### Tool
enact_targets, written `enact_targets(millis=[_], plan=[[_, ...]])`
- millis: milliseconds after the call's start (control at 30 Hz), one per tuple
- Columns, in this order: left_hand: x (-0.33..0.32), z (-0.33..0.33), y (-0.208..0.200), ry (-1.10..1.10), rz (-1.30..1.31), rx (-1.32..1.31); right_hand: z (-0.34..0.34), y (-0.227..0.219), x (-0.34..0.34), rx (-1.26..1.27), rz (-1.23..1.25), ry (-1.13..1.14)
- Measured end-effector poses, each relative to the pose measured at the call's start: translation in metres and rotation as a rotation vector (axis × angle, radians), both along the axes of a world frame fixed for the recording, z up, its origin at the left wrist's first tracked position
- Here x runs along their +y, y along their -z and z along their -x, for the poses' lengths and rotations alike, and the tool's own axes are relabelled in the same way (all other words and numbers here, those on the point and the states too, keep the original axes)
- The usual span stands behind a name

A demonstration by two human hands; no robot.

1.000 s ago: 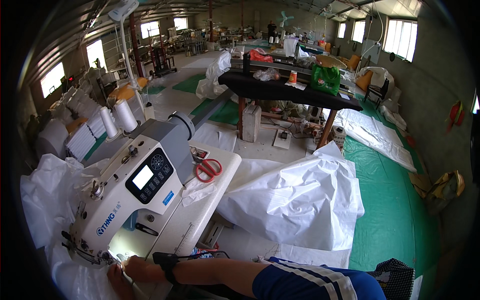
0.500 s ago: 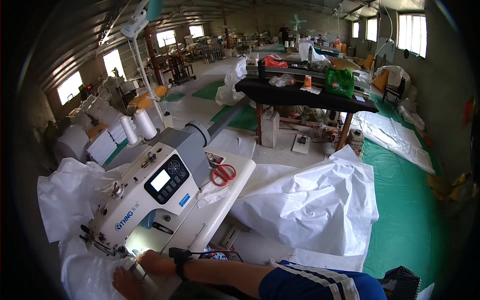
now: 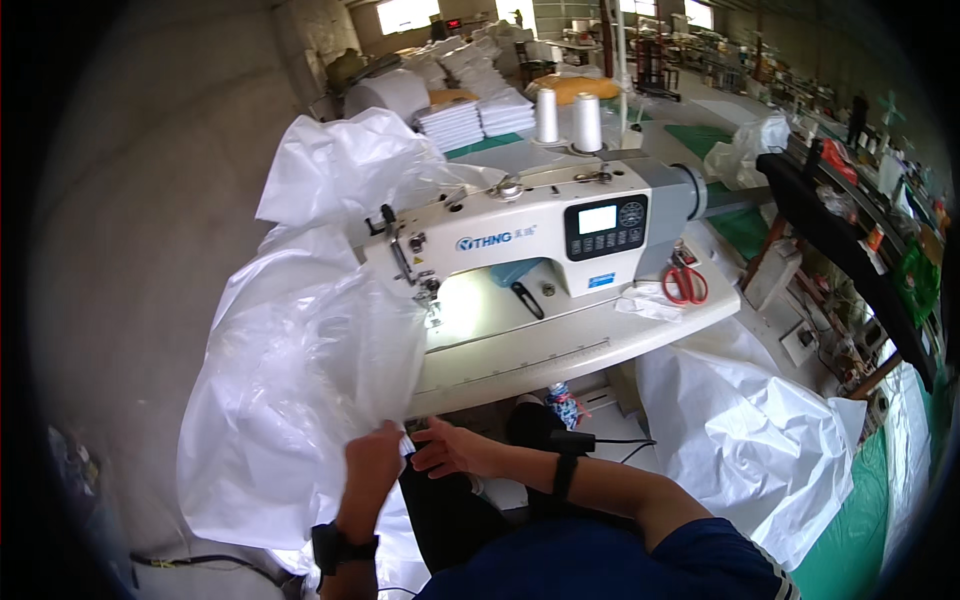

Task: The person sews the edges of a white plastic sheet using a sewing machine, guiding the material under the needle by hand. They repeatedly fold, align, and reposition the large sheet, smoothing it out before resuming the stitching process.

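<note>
A large sheet of white plastic [image 3: 300,370] hangs over the left end of the sewing machine's table and drops toward my lap. At its near lower edge my left hand [image 3: 373,462] is closed, pinching the sheet. Just to the right, my right hand [image 3: 448,447] has its fingers apart and holds nothing; its fingertips point toward the left hand. Both hands are below the table's front edge. The white sewing machine [image 3: 520,235] stands beyond them, its lamp lit by the needle [image 3: 433,312]. Part of the sheet lies beside the needle.
Red-handled scissors [image 3: 685,285] and a white cloth scrap [image 3: 650,300] lie on the table's right part. A small black tool [image 3: 527,300] rests under the machine arm. Another white sheet [image 3: 740,420] hangs at the right. Thread cones [image 3: 587,122] stand behind the machine.
The view has swung to the left. Both hands have drawn back from the needle to below the table's front edge; the left now pinches the sheet and the right is spread.
</note>
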State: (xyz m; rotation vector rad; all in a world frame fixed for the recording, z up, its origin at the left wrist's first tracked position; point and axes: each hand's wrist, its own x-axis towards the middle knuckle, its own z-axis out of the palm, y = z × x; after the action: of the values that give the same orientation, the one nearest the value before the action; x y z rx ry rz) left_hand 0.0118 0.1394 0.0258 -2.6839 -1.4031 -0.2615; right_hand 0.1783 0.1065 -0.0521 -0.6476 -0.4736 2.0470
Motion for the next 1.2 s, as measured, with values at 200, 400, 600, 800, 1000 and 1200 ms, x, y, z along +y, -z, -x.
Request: enact_targets(millis=[200, 400, 600, 800, 1000, 1200], plan=[[-0.070, -0.039, -0.033, 0.350, 0.412, -0.108, -0.008, 0.020, -0.023, -0.061, 0.102, -0.066], [0.068, 0.065, -0.057, -0.289, -0.297, -0.652, -0.066, 0.017, -0.066, -0.017, 0.078, 0.120], [0.202, 0.238, 0.078, -1.170, -0.119, -0.060, -0.103, 0.025, -0.081, 0.008, -0.049, 0.348], [0.236, 0.316, 0.146, -0.735, -0.305, -0.386, -0.064, 0.047, -0.068, -0.212, -0.012, 0.130], [0.168, 0.369, 0.116, -0.894, -0.562, -0.331, 0.003, 0.060, -0.048, -0.319, -0.013, -0.140], [0.045, 0.411, 0.057, -1.084, -0.719, -0.090, 0.010, 0.045, -0.056, -0.227, -0.061, -0.190]])
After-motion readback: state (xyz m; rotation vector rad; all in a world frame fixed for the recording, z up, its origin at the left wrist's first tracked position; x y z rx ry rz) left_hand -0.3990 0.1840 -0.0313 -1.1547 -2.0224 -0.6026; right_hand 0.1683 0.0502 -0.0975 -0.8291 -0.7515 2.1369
